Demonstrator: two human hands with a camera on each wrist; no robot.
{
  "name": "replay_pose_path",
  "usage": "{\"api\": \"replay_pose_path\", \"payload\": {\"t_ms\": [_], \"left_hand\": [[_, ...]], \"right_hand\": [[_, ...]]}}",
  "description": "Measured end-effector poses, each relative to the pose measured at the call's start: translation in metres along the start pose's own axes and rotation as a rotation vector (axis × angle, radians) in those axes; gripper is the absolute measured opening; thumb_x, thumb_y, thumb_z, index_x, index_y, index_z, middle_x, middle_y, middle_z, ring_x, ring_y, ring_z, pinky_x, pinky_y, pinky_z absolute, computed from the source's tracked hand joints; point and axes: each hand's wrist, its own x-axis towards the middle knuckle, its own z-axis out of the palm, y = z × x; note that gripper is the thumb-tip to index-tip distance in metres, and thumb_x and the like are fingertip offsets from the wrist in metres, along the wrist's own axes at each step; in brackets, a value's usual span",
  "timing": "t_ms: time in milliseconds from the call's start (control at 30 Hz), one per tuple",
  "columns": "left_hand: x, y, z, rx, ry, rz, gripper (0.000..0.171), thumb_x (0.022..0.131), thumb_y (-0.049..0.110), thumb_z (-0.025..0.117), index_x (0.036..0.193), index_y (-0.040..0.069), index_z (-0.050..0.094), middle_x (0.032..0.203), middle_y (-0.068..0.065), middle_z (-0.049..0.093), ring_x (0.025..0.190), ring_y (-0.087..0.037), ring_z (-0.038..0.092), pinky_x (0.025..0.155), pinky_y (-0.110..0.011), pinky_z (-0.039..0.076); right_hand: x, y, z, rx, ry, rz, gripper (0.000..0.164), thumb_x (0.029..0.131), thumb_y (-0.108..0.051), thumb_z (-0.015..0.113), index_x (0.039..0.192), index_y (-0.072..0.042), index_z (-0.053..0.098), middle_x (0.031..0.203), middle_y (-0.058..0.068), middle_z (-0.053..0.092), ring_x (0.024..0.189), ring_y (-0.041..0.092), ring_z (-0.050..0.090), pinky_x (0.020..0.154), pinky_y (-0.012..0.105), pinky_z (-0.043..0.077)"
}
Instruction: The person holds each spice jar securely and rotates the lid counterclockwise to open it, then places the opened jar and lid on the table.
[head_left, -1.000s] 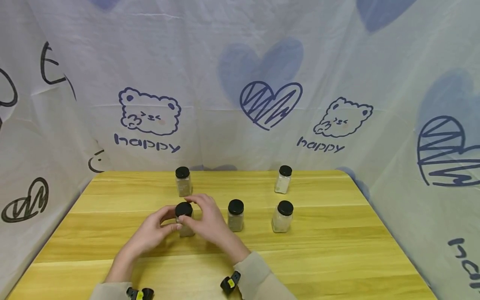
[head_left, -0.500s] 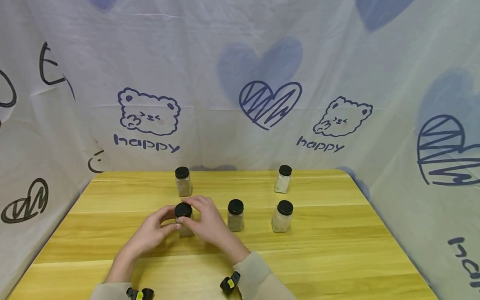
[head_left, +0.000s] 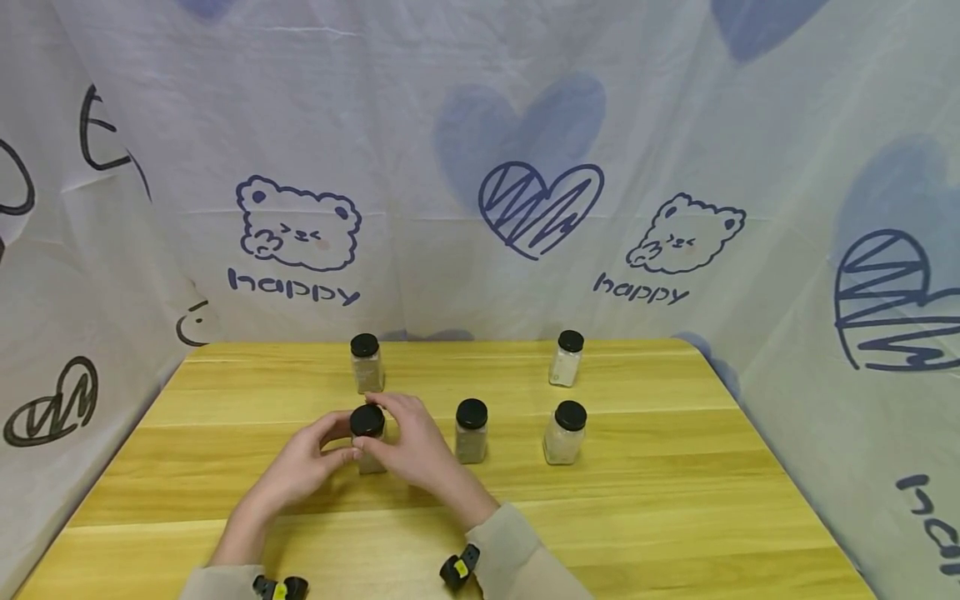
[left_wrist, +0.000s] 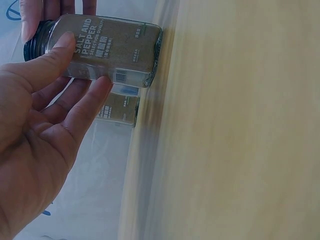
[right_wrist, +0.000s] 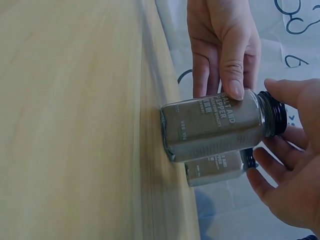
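A jar (head_left: 368, 427) stands between left fingers (left_wrist: 86, 111) and right fingers (right_wrist: 270, 164), apparently on the tabletop (head_left: 675, 517); behind it, a second jar (head_left: 367, 371); rightward, a third (head_left: 471, 437), then a fourth (head_left: 564, 440), a fifth (head_left: 566, 367) behind that.

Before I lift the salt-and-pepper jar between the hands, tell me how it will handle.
The salt-and-pepper jar looks like clear glass, so it is probably stiff and could break if dropped. Its smooth surface may prove slippery. Being tall and flat-sided, it would more likely tip than roll.
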Motion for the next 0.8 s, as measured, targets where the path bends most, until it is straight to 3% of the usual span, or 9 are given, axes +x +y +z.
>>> {"api": "replay_pose_path", "payload": {"t_ms": [300, 800], "left_hand": [[-0.0002, 0.0, -0.0003, -0.001, 0.002, 0.005, 0.047, 0.1, 0.009, 0.069, 0.144, 0.002, 0.055, 0.138, -0.02, 0.062, 0.131, -0.04, 0.057, 0.102, -0.035, 0.057], [-0.0002, 0.0006, -0.0003, -0.009, -0.003, 0.003, 0.048, 0.1, 0.008, 0.069, 0.145, 0.001, 0.054, 0.14, -0.022, 0.06, 0.132, -0.042, 0.056, 0.102, -0.033, 0.057]], "right_hand": [[-0.001, -0.0011, 0.0026, 0.012, 0.077, 0.01, 0.051, 0.095, -0.03, 0.08, 0.14, -0.014, 0.064, 0.136, 0.0, 0.062, 0.129, 0.019, 0.053, 0.107, 0.038, 0.05], [-0.001, -0.002, 0.001, -0.026, 0.034, -0.044, 0.051, 0.099, -0.027, 0.075, 0.147, -0.018, 0.061, 0.145, 0.001, 0.062, 0.132, 0.02, 0.054, 0.111, 0.037, 0.049]]}}
